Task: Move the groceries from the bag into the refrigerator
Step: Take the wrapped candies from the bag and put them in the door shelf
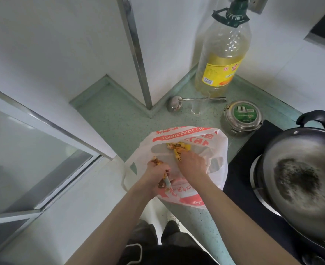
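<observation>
Groceries (pixel 179 146), small packets in yellow wrappers, lie in a white plastic bag (pixel 218 150) with red printing, which sits on a green speckled counter (pixel 119 119) straight in front of the person. The bag's mouth gapes upward, so both hands can reach in from above.

The right hand (pixel 191 165) is inside the opening, fingers curled down onto the yellow packets; it appears to be gathering or pinching them, though whether it truly has a firm hold cannot be told, since the fingertips are hidden. The left hand (pixel 158 172) is at the bag's near left edge, closed around a small handful of brownish and yellow packets (pixel 164 180), probably collected so that several can be carried at once.

Beyond the right hand, further back on the counter, stand a round metal tin (pixel 243 115) with a green lid, a ladle (pixel 177 104) and a large oil bottle (pixel 223 60). To the right of that hand, a wok (pixel 301 180) rests on a stove. No refrigerator can be made out, so the carrying step looks not yet begun.
</observation>
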Demonstrator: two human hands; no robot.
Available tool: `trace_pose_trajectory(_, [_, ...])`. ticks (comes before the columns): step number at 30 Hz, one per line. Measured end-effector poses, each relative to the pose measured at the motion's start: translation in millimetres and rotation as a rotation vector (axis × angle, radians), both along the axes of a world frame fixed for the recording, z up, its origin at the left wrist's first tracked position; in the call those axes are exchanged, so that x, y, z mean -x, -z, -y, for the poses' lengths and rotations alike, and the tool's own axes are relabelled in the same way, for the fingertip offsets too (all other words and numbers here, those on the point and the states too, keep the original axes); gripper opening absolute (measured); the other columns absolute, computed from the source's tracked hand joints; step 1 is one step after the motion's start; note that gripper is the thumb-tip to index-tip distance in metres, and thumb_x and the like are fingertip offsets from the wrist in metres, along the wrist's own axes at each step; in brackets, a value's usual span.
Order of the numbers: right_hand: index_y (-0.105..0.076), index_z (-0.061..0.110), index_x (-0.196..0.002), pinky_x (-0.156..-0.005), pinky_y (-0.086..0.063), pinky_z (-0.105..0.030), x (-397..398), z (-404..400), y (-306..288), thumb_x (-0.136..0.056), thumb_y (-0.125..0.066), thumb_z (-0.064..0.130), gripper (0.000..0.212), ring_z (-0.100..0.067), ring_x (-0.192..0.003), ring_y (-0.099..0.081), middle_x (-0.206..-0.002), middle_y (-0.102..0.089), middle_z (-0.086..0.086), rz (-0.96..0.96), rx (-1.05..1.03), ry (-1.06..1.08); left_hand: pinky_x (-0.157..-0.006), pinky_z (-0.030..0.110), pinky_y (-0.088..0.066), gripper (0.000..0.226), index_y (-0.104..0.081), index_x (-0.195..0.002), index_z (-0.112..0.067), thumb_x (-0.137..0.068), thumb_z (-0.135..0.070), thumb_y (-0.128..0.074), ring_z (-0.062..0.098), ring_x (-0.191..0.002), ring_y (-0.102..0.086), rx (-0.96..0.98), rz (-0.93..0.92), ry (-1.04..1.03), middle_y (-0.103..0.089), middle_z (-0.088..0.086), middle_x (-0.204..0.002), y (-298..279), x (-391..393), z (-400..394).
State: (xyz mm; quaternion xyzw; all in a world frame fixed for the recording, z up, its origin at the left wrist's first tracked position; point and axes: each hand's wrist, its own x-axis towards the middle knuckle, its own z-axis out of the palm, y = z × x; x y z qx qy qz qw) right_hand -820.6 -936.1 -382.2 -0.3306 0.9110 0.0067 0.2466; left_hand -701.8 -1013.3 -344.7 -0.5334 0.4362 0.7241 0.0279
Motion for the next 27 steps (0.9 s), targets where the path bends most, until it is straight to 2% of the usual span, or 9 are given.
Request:
trace_pose_trajectory(4, [-0.060,0.017,-0.078,-0.065,-0.051,-0.033,0.2,-9.5,-1.9,-0.100,-0.051,0.031,0.027,-0.025,-0.078,-0.065,-0.075,-0.058,0.002,0.170,0.107,0.103,-0.059,0.034,-0.049,0.020,-0.051,-0.083,-0.013,-0.081,0.004,-0.061,0.019,-0.061,-0.054,0.122,-0.003,-0.007,-0.051,0.010,-0.073,7.1,1.3,-1.8])
trace_pose_trajectory(6, [-0.065,0.008,-0.076,-0.063,-0.054,-0.037,3.4,-12.1,-4.5,-0.098,-0.056,0.034,0.036,-0.029,-0.073,-0.067,-0.073,-0.066,-0.009,0.304,0.160,0.119,-0.060,0.032,-0.052,0.012,-0.058,-0.094,-0.011,-0.086,-0.005,-0.066,0.018,-0.068,-0.061,0.201,-0.006,0.011,-0.061,0.006,-0.079,9.0,3.3,-2.5])
trace_pose_trajectory(10, [-0.077,0.002,-0.094,-0.083,-0.058,-0.040,6.4,-15.1,-22.4,-0.100,-0.059,0.033,0.036,-0.031,-0.085,-0.072,-0.091,-0.077,-0.015,0.508,0.256,0.069,-0.089,0.041,-0.060,0.043,-0.057,-0.132,-0.012,-0.092,-0.024,-0.068,0.030,-0.107,-0.070,0.286,0.001,0.087,-0.071,0.011,-0.116,10.0,12.7,-3.8])
trace_pose_trajectory(12, [-0.079,0.009,-0.101,-0.087,-0.056,-0.032,8.7,-16.5,-32.4,-0.101,-0.059,0.030,0.029,-0.024,-0.092,-0.072,-0.100,-0.078,-0.009,0.572,0.224,0.010,-0.100,0.043,-0.056,0.036,-0.056,-0.134,-0.015,-0.099,-0.020,-0.063,0.025,-0.115,-0.066,0.339,0.029,0.152,-0.069,0.005,-0.122,8.1,16.0,-3.8])
trace_pose_trajectory(14, [-0.078,0.008,-0.097,-0.079,-0.051,-0.025,15.5,-17.9,-34.8,-0.100,-0.057,0.024,0.027,-0.021,-0.090,-0.070,-0.098,-0.077,-0.006,0.626,0.173,0.018,-0.097,0.044,-0.056,0.026,-0.062,-0.126,-0.017,-0.100,-0.018,-0.061,0.026,-0.109,-0.067,0.369,0.044,0.200,-0.071,0.002,-0.114,4.2,18.5,-3.1])
trace_pose_trajectory(17, [-0.058,0.008,-0.084,-0.074,-0.046,-0.032,28.2,-10.3,-26.2,-0.101,-0.043,0.019,0.025,-0.028,-0.091,-0.063,-0.084,-0.061,-0.007,0.430,0.115,0.040,-0.067,0.036,-0.049,0.013,-0.061,-0.096,-0.024,-0.098,-0.012,-0.056,0.023,-0.072,-0.058,0.419,0.077,0.220,-0.063,0.001,-0.082,-2.3,17.9,1.8])
trace_pose_trajectory(20, [-0.055,0.011,-0.130,-0.090,-0.049,-0.043,32.3,2.4,-16.0,-0.101,-0.049,0.013,0.030,-0.033,-0.122,-0.056,-0.129,-0.057,-0.010,0.072,0.100,-0.057,-0.055,0.033,-0.044,0.017,-0.052,-0.078,-0.016,-0.094,-0.009,-0.056,0.025,-0.064,-0.052,0.438,0.152,0.230,-0.056,0.009,-0.072,-10.0,13.9,9.0])
trace_pose_trajectory(24, [-0.046,0.014,-0.142,-0.100,-0.046,-0.044,31.2,21.0,5.1,-0.096,-0.056,0.010,0.047,-0.033,-0.136,-0.045,-0.149,-0.046,-0.011,-0.020,0.061,-0.260,-0.043,0.023,-0.046,0.026,-0.051,-0.072,-0.013,-0.096,-0.004,-0.056,0.017,-0.055,-0.053,0.418,0.171,0.278,-0.051,0.006,-0.064,-23.0,7.8,18.1])
trace_pose_trajectory(27, [-0.041,0.015,-0.145,-0.101,-0.046,-0.045,30.7,26.3,19.5,-0.097,-0.058,0.014,0.051,-0.035,-0.136,-0.046,-0.149,-0.044,-0.014,-0.078,-0.010,-0.290,-0.061,0.040,-0.065,0.020,-0.053,-0.075,-0.012,-0.094,-0.009,-0.057,0.026,-0.066,-0.065,0.384,0.185,0.277,-0.060,0.013,-0.071,-27.4,3.0,24.7])
